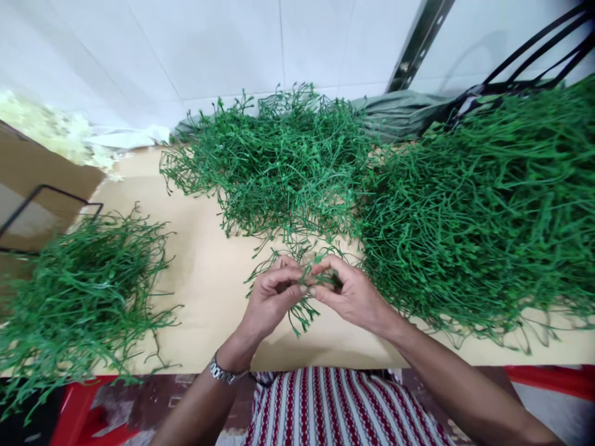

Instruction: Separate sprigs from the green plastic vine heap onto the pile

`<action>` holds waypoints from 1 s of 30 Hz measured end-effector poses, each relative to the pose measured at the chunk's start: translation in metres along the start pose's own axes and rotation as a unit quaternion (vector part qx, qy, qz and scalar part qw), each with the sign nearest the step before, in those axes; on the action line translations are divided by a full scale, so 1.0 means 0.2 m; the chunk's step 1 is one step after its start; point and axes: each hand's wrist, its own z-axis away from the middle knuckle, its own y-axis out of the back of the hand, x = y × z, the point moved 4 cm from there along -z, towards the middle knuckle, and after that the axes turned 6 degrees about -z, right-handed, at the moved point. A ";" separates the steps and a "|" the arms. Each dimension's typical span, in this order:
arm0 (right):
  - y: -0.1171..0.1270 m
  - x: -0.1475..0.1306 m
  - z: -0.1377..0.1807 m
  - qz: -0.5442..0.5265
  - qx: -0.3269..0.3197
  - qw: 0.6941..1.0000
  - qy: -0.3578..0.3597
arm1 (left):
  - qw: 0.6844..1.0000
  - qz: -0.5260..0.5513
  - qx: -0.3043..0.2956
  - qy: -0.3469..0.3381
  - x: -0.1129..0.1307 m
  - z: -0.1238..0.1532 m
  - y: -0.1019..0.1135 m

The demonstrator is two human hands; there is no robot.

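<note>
My left hand (269,300) and my right hand (351,294) meet above the near edge of a tan board (209,291). Both are closed in a pinch on one small green plastic sprig (304,291), whose thin stems hang down between the hands and fan out above the fingers. A metal watch (223,371) sits on my left wrist. Directly behind the hands lies a middle heap of green plastic stems (279,161).
A large heap of the same green stems (483,210) fills the right side. A smaller bundle (79,291) lies at the left edge. A cardboard box (32,173), a black wire frame (525,62) and white tiled wall stand behind. Red striped cloth (334,409) covers my lap.
</note>
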 end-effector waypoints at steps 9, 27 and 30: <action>-0.05 0.01 -0.01 -0.060 -0.022 0.997 0.053 | 0.996 0.058 0.010 0.071 -0.02 -0.01 0.00; -0.09 0.01 -0.03 -0.095 -0.043 0.991 0.081 | 0.954 0.268 0.000 0.132 -0.03 -0.01 -0.05; -0.08 0.01 -0.03 -0.088 -0.061 0.988 0.108 | 0.949 0.275 -0.001 0.155 -0.02 -0.01 -0.06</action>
